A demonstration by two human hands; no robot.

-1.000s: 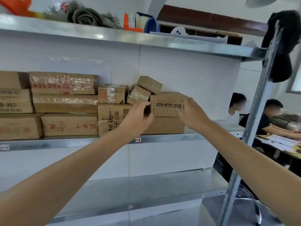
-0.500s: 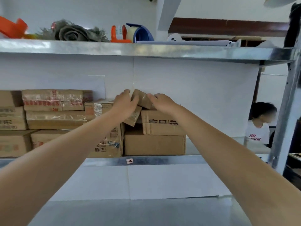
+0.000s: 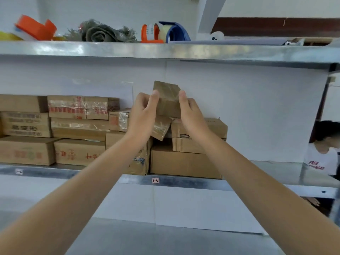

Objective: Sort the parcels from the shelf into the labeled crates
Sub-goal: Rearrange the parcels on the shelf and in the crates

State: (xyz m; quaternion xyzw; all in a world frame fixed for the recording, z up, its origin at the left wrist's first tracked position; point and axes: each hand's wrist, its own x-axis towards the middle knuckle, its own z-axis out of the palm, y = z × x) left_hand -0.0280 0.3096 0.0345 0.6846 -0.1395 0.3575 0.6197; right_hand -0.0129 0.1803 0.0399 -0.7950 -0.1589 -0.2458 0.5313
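Two hands are holding one small brown parcel (image 3: 168,100) up in front of the white back panel, just above the pile on the middle shelf (image 3: 185,182). The left hand (image 3: 142,115) is gripping its left side and the right hand (image 3: 191,115) its right side, thumbs pressing on the near face, both arms reaching forward and upward. On the shelf I am counting eleven other parcels (image 3: 79,152), as far as can be seen, lying in stacks. One tilted parcel (image 3: 161,127) is leaning directly under the held one. One seated person (image 3: 323,144) is showing at the right edge.
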